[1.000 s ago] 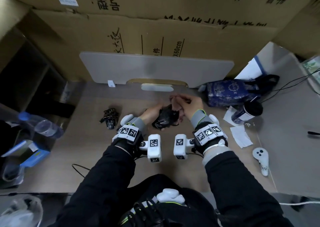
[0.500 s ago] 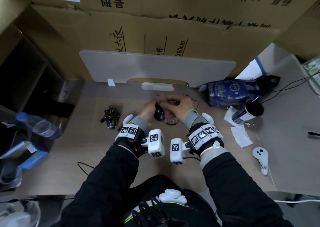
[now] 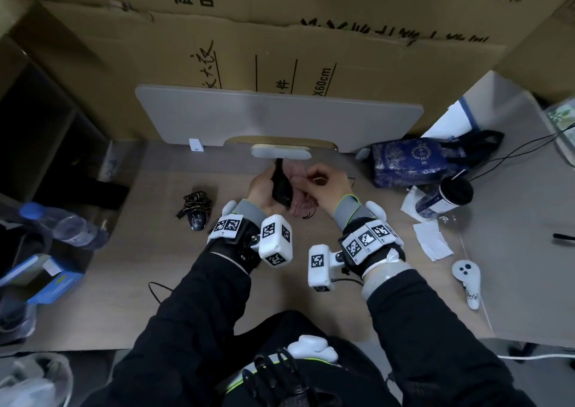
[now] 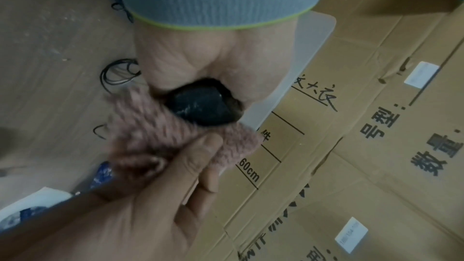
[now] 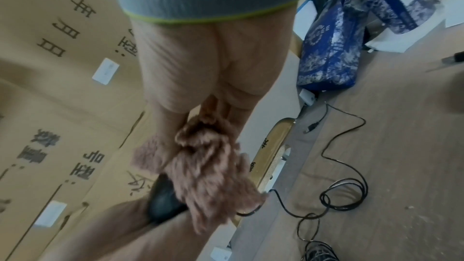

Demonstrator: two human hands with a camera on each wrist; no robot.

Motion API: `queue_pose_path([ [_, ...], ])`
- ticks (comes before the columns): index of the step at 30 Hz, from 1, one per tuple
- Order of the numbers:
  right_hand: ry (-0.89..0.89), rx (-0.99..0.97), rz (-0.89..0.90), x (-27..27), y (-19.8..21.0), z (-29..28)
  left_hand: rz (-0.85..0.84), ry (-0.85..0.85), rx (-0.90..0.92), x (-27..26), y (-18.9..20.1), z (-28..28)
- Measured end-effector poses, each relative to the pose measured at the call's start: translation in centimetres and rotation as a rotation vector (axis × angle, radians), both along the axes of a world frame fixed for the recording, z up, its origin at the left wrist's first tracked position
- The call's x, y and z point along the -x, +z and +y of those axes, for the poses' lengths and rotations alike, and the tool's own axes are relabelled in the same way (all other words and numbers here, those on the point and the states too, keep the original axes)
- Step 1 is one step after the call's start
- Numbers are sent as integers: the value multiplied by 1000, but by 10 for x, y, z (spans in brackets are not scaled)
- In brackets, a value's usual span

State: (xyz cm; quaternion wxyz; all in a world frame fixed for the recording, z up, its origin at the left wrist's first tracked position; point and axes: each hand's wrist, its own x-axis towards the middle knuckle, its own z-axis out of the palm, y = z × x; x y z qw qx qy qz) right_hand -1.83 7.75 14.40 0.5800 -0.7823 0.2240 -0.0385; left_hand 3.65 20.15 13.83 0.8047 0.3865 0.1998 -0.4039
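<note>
My left hand (image 3: 260, 186) grips a black computer mouse (image 3: 281, 186), held on edge above the table near the far side. My right hand (image 3: 325, 184) pinches a pink fluffy cloth (image 3: 299, 203) that lies against the mouse. In the left wrist view the mouse (image 4: 203, 106) sits in my palm, with the cloth (image 4: 150, 126) wrapped round its side and the right hand's fingers (image 4: 191, 166) on it. In the right wrist view the cloth (image 5: 208, 166) hangs from my fingers over the mouse (image 5: 163, 199). A thin black cable (image 5: 346, 186) lies looped on the table below.
A second mouse with its cable wound round it (image 3: 196, 210) lies left of my hands. A grey board (image 3: 273, 117) leans on cardboard boxes behind. At the right are a blue patterned bag (image 3: 413, 161), a dark-lidded cup (image 3: 448, 195), tissues (image 3: 431, 242) and a white controller (image 3: 466, 279). A water bottle (image 3: 62, 226) lies at the left.
Both hands have moved away from my body toward the grey board. The mouse has turned up onto its edge, and the pink cloth has come into view against it.
</note>
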Motion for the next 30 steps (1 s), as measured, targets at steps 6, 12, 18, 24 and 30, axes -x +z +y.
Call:
queue_pose_path([
  [6, 168, -31, 44, -4, 1, 8, 97, 143, -17, 1, 10, 0],
  [12, -28, -8, -3, -1, -4, -1, 151, 162, 47, -4, 0, 2],
  [18, 175, 27, 87, 2, 3, 9, 147, 68, -14, 5, 10, 1],
  [24, -99, -15, 36, 4, -13, -3, 69, 28, 31, -2, -4, 7],
  [30, -309, -13, 74, 3, -26, -13, 33, -94, -211, 6, -24, 6],
])
